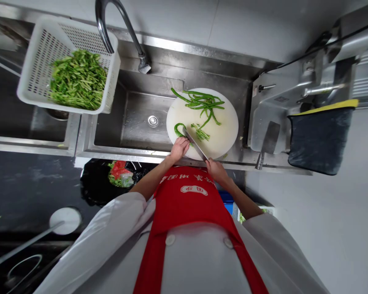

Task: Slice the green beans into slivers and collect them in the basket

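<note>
A round white cutting board (pixel 227 122) lies across the right part of the sink. My right hand (pixel 216 169) is closed around the handle of a knife (pixel 196 145), whose blade slants over the board's near side. At the board's near left edge, my left hand (pixel 180 149) has its fingers curled down on a bent long green chili pepper (pixel 178 127), close to the blade tip. Just right of the blade lies a small heap of cut green pepper strips (pixel 200 132). Several whole long green peppers (pixel 202 101) rest on the far half of the board.
A white perforated basket (pixel 33 75) of cut green pieces (pixel 78 79) stands at the left, under a curved faucet (pixel 130 30). A cleaver (pixel 270 136) lies at the right beside a dark cloth with yellow edge (pixel 320 139). Below the counter is a black-lined bin (pixel 95 183).
</note>
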Demonstrator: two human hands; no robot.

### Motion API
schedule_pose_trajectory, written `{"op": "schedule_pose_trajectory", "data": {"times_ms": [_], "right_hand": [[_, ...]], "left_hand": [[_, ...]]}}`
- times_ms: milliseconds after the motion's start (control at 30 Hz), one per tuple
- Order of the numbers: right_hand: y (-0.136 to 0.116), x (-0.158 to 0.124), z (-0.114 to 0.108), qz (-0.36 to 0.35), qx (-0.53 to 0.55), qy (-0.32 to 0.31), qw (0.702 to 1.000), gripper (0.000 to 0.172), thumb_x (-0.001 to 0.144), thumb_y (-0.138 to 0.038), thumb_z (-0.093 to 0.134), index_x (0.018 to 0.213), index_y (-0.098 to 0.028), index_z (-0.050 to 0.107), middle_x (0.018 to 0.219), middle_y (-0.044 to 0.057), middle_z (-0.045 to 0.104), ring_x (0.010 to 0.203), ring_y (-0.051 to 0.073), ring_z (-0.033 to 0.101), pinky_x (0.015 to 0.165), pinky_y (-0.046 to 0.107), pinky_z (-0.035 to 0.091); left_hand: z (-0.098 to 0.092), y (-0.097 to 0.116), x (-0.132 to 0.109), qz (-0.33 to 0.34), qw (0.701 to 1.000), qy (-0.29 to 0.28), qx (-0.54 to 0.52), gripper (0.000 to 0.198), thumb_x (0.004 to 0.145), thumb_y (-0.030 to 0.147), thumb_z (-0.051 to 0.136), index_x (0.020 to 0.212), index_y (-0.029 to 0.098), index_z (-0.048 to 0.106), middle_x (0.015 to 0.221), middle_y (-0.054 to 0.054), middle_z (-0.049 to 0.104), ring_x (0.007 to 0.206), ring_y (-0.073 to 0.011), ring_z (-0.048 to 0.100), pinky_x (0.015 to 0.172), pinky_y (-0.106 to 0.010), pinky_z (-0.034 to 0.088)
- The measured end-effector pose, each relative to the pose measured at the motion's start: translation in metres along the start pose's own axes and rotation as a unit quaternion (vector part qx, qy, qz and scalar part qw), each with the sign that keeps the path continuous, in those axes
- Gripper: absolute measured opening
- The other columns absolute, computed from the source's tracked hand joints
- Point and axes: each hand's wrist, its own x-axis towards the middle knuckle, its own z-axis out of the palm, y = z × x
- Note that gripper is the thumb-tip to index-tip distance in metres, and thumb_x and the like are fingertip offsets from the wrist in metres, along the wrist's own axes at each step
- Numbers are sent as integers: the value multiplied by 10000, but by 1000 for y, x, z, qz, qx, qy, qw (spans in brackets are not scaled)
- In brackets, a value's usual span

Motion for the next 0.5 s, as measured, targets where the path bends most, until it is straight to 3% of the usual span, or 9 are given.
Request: {"op": "schedule_pose_trajectory", "data": {"times_ms": [167,367,500], "right_hand": [[-2,4,2,-8,11,11,1000,421,1100,-366,250,1171,-147,602,997,131,744,923,222,695,778,273,409],[-11,16,5,9,21,3,1000,402,1100,-349,268,1182,-136,599,1005,135,740,940,216,688,801,266,403],[-8,7,-3,10,14,-2,1000,423,1102,-366,244,1199,-143,590,1034,133,735,970,219,685,805,265,410]], "left_hand": [[-2,5,-1,-14,1000,-3,-11,288,1013,305,435,1046,189,697,1083,-133,644,1073,-264,551,984,-446,437],[-29,-8,8,-24,999,33,8,298,1022,337,449,1053,179,700,1085,-132,634,1074,-261,537,986,-430,437],[-40,-19,17,2,998,-9,55,312,1032,329,418,1055,187,695,1067,-119,636,1050,-256,533,971,-423,449]]}}
